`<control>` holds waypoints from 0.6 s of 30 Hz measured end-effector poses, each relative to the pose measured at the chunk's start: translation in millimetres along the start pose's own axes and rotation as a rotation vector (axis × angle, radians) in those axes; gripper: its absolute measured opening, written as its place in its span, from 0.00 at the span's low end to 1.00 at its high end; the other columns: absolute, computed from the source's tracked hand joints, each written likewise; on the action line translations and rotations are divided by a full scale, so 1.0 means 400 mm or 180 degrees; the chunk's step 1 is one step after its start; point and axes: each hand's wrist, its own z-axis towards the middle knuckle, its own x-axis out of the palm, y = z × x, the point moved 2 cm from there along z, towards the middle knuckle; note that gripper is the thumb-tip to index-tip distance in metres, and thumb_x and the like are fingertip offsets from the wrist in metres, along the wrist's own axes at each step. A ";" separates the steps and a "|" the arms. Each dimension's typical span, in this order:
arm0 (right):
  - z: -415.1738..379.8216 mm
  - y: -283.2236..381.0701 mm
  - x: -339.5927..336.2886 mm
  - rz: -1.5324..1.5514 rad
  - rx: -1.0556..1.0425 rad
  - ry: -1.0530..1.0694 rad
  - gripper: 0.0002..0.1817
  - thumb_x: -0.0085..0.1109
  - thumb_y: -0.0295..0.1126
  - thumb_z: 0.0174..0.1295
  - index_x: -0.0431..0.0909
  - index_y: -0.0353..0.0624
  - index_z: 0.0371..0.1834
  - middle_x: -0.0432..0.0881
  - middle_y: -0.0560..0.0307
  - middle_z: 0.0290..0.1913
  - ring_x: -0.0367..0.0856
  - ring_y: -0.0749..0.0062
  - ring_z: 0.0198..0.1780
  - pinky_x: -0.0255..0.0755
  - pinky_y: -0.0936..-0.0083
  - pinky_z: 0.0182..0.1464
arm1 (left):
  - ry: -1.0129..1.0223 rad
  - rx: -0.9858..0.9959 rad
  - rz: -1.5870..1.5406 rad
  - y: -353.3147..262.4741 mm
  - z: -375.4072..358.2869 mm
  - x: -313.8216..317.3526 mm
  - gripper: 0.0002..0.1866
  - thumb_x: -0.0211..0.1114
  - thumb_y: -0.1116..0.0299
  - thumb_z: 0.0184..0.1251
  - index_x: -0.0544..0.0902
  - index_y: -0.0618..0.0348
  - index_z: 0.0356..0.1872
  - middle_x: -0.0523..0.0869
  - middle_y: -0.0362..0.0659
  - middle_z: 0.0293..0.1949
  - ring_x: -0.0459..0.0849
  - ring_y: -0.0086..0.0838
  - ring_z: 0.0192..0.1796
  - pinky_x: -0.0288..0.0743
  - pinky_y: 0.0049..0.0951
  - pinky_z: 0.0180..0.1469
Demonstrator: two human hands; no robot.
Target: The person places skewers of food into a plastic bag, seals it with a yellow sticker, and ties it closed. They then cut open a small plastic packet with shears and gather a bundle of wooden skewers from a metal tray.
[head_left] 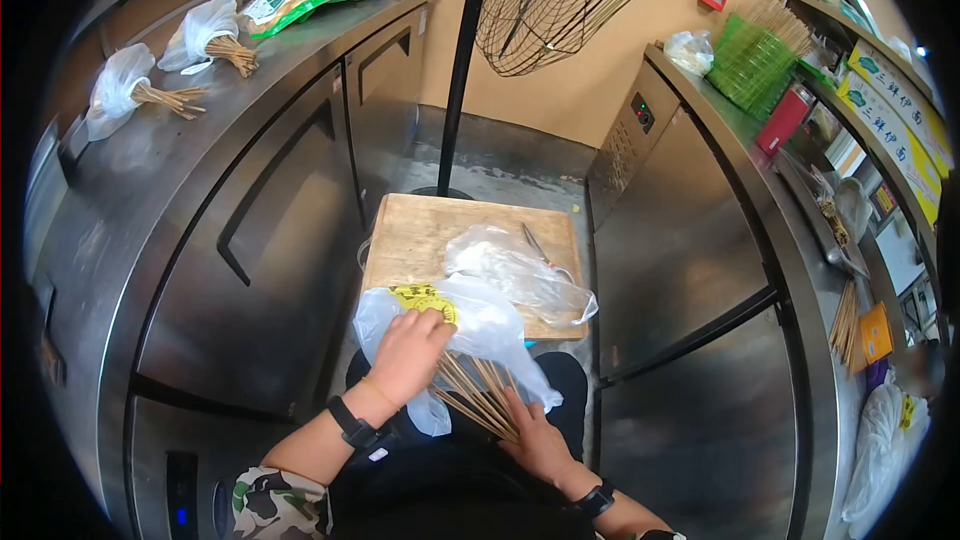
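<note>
My left hand [405,358] is closed on a white plastic bag [480,310] with yellow and black print, at the near edge of a wooden board [415,230]. Out of the bag's near side sticks a bundle of thin wooden skewers [470,398], pointing toward my lap. My right hand [538,442] grips the skewers near their free ends. Inside the bag, the far ends are hidden. Beyond it on the board lie a second, clear plastic bag [500,255] and a pair of scissors [535,242], partly covered by that bag.
Steel counters flank me. On the left counter [110,190] rest two bagged skewer bundles [165,98] [230,52] and a green-edged food packet [305,0]. A black stand fan [455,100] rises behind the board. The right counter holds a green basket [745,70] of skewers and a red flask [785,120].
</note>
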 end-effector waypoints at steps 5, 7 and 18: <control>-0.014 0.018 -0.023 0.0091 -0.0180 -0.0179 0.44 0.64 0.34 0.54 0.49 0.54 0.74 0.69 0.39 0.52 0.76 0.38 0.48 0.74 0.54 0.49 | -0.0562 0.0046 -0.1309 -0.033 0.016 -0.039 0.04 0.60 0.75 0.62 0.80 0.62 0.36 0.80 0.49 0.32 0.81 0.44 0.37 0.76 0.36 0.39; -0.005 0.029 -0.026 0.0106 -0.0165 -0.0187 0.42 0.64 0.34 0.55 0.52 0.53 0.72 0.69 0.39 0.53 0.76 0.38 0.47 0.74 0.54 0.48 | -0.0393 0.0467 -0.1506 -0.057 0.004 -0.018 0.04 0.58 0.76 0.64 0.80 0.62 0.36 0.80 0.48 0.33 0.81 0.44 0.38 0.76 0.36 0.41; 0.193 -0.014 0.046 0.1007 -0.0912 -0.0838 0.31 0.67 0.31 0.51 0.68 0.41 0.60 0.69 0.37 0.57 0.67 0.40 0.60 0.63 0.58 0.63 | -0.0788 -0.0059 -0.0853 -0.073 -0.093 0.040 0.34 0.77 0.65 0.43 0.73 0.59 0.55 0.72 0.50 0.55 0.71 0.49 0.57 0.67 0.43 0.59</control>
